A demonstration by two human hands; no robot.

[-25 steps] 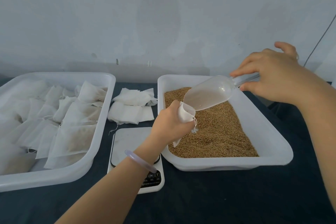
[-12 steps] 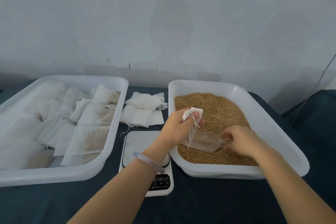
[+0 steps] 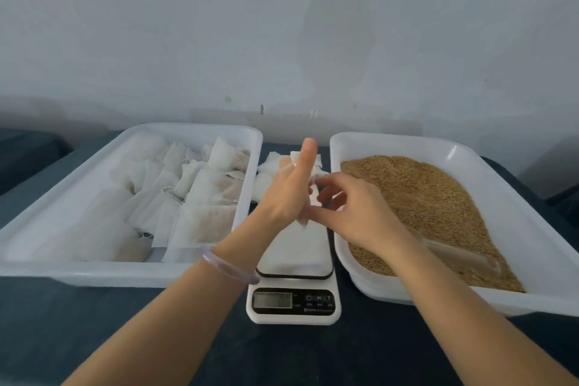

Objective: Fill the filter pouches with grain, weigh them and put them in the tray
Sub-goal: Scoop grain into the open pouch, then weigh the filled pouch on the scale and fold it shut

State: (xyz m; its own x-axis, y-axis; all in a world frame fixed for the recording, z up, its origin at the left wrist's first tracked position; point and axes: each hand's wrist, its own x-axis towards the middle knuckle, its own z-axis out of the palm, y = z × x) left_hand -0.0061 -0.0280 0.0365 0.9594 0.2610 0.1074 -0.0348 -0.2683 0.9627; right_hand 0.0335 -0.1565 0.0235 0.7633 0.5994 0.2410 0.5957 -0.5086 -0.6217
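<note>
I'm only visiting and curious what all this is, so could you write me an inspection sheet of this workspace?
Surface: dark blue cloth lies under everything.
Job's things: left tray holds filled pouches; right tray holds grain, with the scoop lying in it; scale between the trays; empty pouches stacked behind the scale.
Clutter: nothing seen.
Hands: left hand and right hand together hold one filter pouch over the scale.
Cables: nothing seen.
Surroundings: plain grey wall behind; bracelet on the left wrist.
</note>
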